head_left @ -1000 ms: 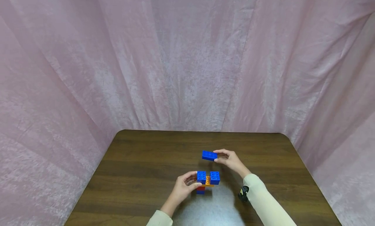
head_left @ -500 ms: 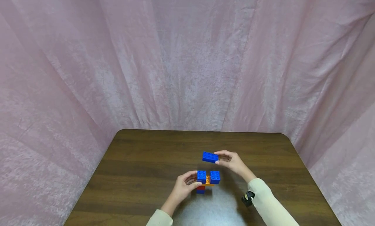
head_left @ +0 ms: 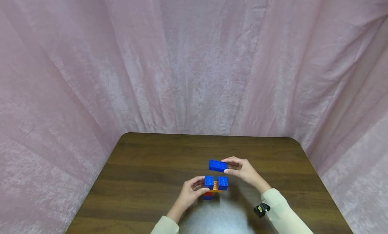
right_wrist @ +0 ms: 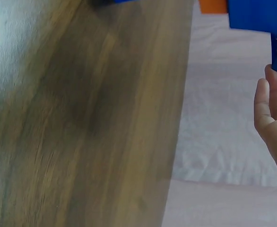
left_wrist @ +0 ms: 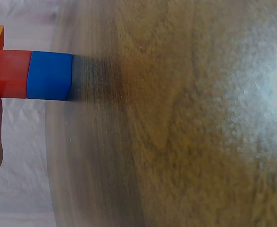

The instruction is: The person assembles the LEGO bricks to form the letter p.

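In the head view my left hand (head_left: 188,194) grips a small stack of toy building bricks at its upper left side. On top of the stack sit two blue bricks, a left one (head_left: 209,181) and a right one (head_left: 223,182), with a gap between them. Below them lies an orange brick (head_left: 215,186). A red brick (left_wrist: 10,74) and a blue bottom brick (left_wrist: 50,75) form the column underneath. My right hand (head_left: 244,170) pinches a long blue brick (head_left: 217,165) by its right end, holding it raised just beyond the stack.
The brown wooden table (head_left: 145,180) carries the stack near its front middle. Pink curtains (head_left: 206,75) hang behind the table and along both sides. A black wrist camera (head_left: 261,209) sits at the right sleeve.
My right hand has drawn the long blue brick slightly nearer to the stack, its forearm shifting right and toward me. The left hand has kept its grip, almost still.
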Demonstrator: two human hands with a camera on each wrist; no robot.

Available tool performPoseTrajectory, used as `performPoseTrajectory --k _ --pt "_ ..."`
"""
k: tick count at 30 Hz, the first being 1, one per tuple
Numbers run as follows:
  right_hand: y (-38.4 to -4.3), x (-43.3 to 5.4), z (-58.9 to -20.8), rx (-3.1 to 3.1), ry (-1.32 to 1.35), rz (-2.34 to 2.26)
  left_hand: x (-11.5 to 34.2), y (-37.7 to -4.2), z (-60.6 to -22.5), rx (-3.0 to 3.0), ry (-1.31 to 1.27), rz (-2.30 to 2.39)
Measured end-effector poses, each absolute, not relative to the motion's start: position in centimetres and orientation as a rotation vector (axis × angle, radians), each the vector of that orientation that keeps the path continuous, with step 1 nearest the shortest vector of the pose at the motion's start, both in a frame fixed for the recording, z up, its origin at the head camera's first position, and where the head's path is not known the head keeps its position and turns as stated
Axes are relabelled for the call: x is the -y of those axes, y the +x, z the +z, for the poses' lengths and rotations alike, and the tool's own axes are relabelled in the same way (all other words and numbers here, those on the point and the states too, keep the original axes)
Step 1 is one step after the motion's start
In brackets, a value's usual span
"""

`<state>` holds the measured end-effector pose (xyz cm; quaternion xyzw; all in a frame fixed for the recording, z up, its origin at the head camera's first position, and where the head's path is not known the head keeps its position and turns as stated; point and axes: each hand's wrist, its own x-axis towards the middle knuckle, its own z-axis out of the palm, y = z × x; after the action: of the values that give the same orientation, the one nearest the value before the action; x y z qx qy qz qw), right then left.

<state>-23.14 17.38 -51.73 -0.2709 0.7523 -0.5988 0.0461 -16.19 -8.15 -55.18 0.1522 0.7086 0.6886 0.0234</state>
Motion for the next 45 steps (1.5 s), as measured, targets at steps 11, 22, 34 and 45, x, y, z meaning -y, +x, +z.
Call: performPoseTrajectory --k 11,22,34,45 --pt "-21.7 -16.9 -50.9 -2.293 -0.933 -1.787 8.1 -16.4 -54.8 -2.201 0.496 2.125" --pt "-20.2 -16.5 -51.0 -2.354 -1.036 -1.741 8.3 -16.3 -55.1 -2.178 0.470 2.119" --pt "-19.9 -16.3 -51.4 -2.315 -1.118 -1.746 8.3 -16.3 -55.6 -2.173 0.543 2.149" --pt "-18.7 -15.5 -49.0 -2.430 -1.173 -1.651 8.3 -16.2 -55.2 -2.175 0.494 2.144"
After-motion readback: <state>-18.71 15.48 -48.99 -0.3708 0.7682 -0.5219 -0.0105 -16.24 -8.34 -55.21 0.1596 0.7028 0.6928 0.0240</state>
